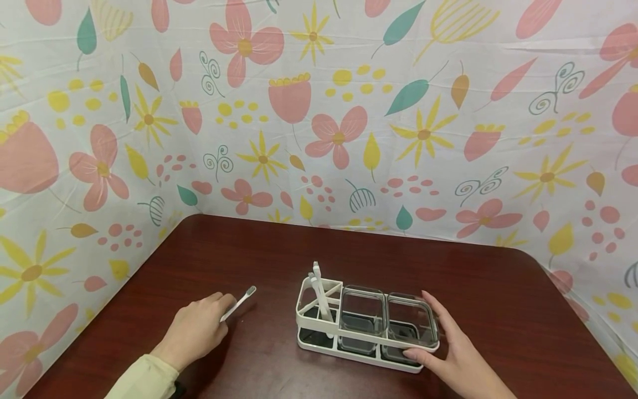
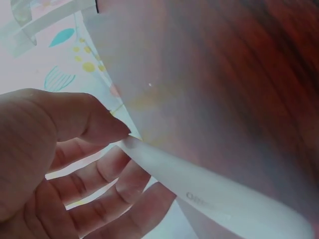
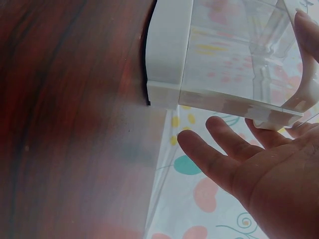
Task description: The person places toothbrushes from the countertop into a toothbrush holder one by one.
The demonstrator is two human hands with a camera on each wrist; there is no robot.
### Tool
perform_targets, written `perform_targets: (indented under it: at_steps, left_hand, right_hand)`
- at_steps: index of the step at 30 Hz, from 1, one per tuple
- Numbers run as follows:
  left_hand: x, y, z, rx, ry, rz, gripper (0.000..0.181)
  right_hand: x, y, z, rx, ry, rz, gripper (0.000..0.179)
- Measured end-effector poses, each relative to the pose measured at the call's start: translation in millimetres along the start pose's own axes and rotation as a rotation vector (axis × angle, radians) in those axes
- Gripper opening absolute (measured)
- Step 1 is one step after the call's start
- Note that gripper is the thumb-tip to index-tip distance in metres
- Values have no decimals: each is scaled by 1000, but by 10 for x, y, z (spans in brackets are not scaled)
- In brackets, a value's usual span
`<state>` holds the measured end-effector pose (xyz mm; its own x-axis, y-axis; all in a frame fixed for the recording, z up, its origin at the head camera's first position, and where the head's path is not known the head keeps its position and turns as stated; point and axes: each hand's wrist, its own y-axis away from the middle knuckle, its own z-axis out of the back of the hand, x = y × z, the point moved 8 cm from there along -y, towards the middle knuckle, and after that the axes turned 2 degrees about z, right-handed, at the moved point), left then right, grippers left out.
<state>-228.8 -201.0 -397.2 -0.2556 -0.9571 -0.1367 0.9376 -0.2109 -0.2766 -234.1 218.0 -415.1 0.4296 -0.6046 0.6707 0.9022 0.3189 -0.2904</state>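
A white toothbrush (image 1: pixel 239 303) with grey bristles is pinched in my left hand (image 1: pixel 194 330), its head pointing away to the right over the table. In the left wrist view its thick handle (image 2: pixel 214 191), with small lettering, runs from between thumb and fingers. My right hand (image 1: pixel 461 354) holds the right end of a white toothbrush holder (image 1: pixel 364 334), thumb at the front and fingers behind. Two white toothbrushes (image 1: pixel 323 302) lean in its divided left section. Two clear cups (image 1: pixel 363 313) sit in the other sections. In the right wrist view, several fingers extend beside the holder's end.
The dark red-brown wooden table (image 1: pixel 259 238) carries the holder right of its middle. Behind and along the sides hangs a white cloth (image 1: pixel 299 155) printed with flowers and leaves, close to the table's back edge.
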Motion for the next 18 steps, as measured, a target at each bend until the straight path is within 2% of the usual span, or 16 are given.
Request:
perform_targets:
  at_steps: [5,12,18]
  left_hand:
    - [-27,-19,63,-36,43,6,34]
    - [-29,-34,133,-94,107,49,33]
    - [-41,-28,166,-152,131,39,34]
  right_hand:
    - [-6,-3,-1,8,7,-12,98]
    - [-4,-9,1,18,37,-29,98]
    - [7,-3,8,7,43,-11,99]
